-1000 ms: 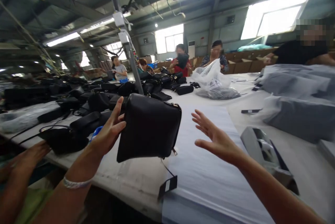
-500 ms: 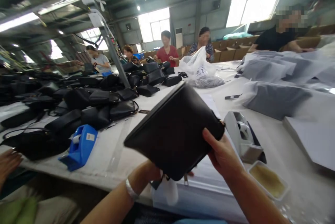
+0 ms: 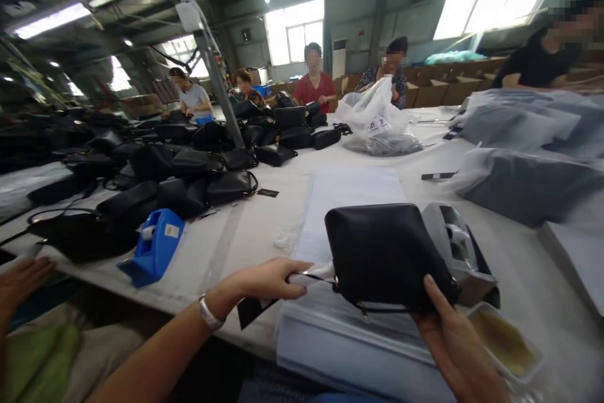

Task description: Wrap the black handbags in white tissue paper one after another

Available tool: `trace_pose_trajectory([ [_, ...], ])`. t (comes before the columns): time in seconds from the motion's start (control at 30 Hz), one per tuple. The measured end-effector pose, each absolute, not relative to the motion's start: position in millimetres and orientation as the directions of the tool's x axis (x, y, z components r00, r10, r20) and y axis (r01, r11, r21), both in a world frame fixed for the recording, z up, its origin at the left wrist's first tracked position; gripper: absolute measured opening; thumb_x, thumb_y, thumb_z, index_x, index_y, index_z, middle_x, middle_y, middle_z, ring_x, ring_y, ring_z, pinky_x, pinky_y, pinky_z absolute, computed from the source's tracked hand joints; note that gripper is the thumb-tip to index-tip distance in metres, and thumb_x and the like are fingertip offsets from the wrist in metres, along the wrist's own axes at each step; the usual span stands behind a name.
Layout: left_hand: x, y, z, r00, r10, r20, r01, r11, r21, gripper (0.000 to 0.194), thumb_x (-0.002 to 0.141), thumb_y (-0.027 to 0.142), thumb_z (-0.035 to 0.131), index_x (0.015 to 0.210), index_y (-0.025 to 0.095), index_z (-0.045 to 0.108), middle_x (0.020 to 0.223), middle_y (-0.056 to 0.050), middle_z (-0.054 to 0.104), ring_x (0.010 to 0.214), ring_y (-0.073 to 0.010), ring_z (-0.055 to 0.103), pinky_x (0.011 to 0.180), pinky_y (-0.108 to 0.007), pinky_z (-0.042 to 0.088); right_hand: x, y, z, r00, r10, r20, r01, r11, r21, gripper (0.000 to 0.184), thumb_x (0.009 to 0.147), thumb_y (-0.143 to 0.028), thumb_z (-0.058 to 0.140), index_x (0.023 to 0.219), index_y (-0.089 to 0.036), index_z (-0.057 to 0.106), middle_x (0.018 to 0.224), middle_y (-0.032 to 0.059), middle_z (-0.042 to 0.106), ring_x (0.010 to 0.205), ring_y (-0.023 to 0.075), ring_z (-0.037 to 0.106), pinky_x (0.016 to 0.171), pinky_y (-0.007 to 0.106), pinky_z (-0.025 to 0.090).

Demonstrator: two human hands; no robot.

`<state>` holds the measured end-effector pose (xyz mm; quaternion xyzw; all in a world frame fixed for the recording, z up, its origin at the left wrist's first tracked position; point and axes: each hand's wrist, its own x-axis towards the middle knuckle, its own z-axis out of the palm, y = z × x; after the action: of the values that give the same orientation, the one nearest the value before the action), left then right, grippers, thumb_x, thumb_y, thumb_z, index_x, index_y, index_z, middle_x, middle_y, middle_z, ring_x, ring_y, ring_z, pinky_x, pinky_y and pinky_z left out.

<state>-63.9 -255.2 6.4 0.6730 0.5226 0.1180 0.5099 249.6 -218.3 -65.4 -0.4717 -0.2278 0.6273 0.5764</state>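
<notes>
A black handbag [image 3: 382,255] lies tilted over the plastic sleeves near the front of the table. My right hand [image 3: 448,334] grips its lower right corner, thumb on the face and fingers underneath. Off the bag's left side, my left hand [image 3: 276,278] pinches the bag's strap [image 3: 321,277], which has a whitish wrap near the fingers. Below that hand hangs a black tag [image 3: 255,311]. Clear plastic sleeves [image 3: 349,340] are stacked under the bag, and a white sheet [image 3: 353,192] lies behind it.
A blue tape dispenser [image 3: 158,246] stands left, a grey tape dispenser [image 3: 453,239] right, beside a tray of yellowish stuff [image 3: 507,340]. Black bags [image 3: 189,161] crowd the left; wrapped bags [image 3: 523,183] lie right. A co-worker's hand [image 3: 23,280] is at far left; several people work opposite.
The handbag has come down and right from its raised, tilted pose. My left hand has moved out from beneath it to the left, drawing the strap. The view has shifted slightly.
</notes>
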Motion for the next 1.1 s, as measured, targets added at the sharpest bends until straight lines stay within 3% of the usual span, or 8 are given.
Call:
trace_pose_trajectory([
  [0.17,-85,-239,1,0.309,0.908,-0.283,0.771,-0.064,0.634,0.047,0.085,0.033,0.057,0.131,0.028,0.060,0.113,0.001,0.071,0.099,-0.0214,0.065,0.091,-0.030,0.048,229,-213,-74,-0.029,0.954,-0.298,-0.576,-0.259,-0.775,0.043,0.079,-0.037,0.076,0.120,-0.027,0.064,0.125,0.0010,0.067,0.123,0.0241,0.058,0.094,0.037,0.058],
  [0.3,-96,-240,-32,0.116,0.964,-0.240,0.877,0.013,0.480,0.049,0.083,0.038,0.060,0.131,0.029,0.061,0.129,-0.003,0.066,0.116,-0.0274,0.060,0.101,-0.038,0.043,225,-216,-89,-0.158,0.935,-0.317,-0.555,-0.350,-0.755,0.033,0.081,-0.036,0.075,0.109,-0.022,0.068,0.118,0.0043,0.071,0.114,0.0251,0.064,0.094,0.038,0.058],
  [0.43,-101,-242,-50,0.068,0.977,-0.200,0.903,0.025,0.429,0.048,0.086,0.040,0.058,0.133,0.029,0.059,0.121,-0.004,0.070,0.105,-0.0259,0.066,0.093,-0.037,0.050,226,-218,-90,-0.192,0.922,-0.337,-0.546,-0.386,-0.743,0.032,0.080,-0.036,0.076,0.107,-0.021,0.068,0.115,0.0048,0.072,0.108,0.0232,0.067,0.091,0.036,0.059],
  [0.57,-88,-248,-48,0.010,0.993,0.118,0.937,-0.050,0.345,0.044,0.090,0.037,0.055,0.132,0.024,0.059,0.128,-0.009,0.065,0.113,-0.0284,0.062,0.098,-0.042,0.049,224,-209,-83,-0.126,0.931,-0.344,-0.563,-0.352,-0.748,0.030,0.078,-0.034,0.078,0.104,-0.022,0.069,0.114,0.0032,0.072,0.107,0.0209,0.067,0.092,0.035,0.058],
  [0.67,-64,-261,-49,0.096,0.924,0.371,0.928,-0.218,0.302,0.035,0.094,0.035,0.053,0.126,0.023,0.062,0.127,-0.009,0.064,0.122,-0.0272,0.056,0.108,-0.044,0.041,221,-200,-84,-0.106,0.946,-0.307,-0.545,-0.314,-0.778,0.028,0.080,-0.035,0.075,0.104,-0.024,0.067,0.118,0.0011,0.070,0.111,0.0195,0.065,0.097,0.036,0.056],
  [0.87,-33,-294,-74,0.490,0.856,0.167,0.781,-0.516,0.353,0.044,0.085,0.043,0.067,0.123,0.021,0.062,0.121,-0.010,0.066,0.111,-0.0256,0.061,0.097,-0.042,0.052,243,-219,-87,-0.267,0.907,-0.325,-0.278,-0.396,-0.875,0.039,0.083,-0.047,0.071,0.107,-0.016,0.069,0.112,0.0094,0.072,0.105,0.0232,0.068,0.100,0.042,0.053],
  [1.0,-38,-299,-90,0.475,0.866,0.155,0.804,-0.498,0.326,0.037,0.091,0.033,0.062,0.125,0.020,0.059,0.124,-0.011,0.065,0.113,-0.0252,0.061,0.098,-0.043,0.052,272,-253,-87,-0.241,0.963,-0.120,0.215,-0.067,-0.974,0.046,0.083,-0.039,0.072,0.126,-0.025,0.064,0.115,0.0069,0.072,0.103,0.0262,0.069,0.099,0.049,0.053],
  [1.1,-41,-299,-95,0.499,0.851,0.163,0.802,-0.525,0.286,0.035,0.094,0.024,0.056,0.129,0.019,0.057,0.124,-0.011,0.064,0.113,-0.0245,0.060,0.099,-0.043,0.052,286,-268,-91,-0.416,0.898,0.147,0.480,0.354,-0.803,0.044,0.085,-0.032,0.070,0.129,-0.031,0.062,0.133,0.0034,0.063,0.126,0.0277,0.055,0.111,0.049,0.042],
])
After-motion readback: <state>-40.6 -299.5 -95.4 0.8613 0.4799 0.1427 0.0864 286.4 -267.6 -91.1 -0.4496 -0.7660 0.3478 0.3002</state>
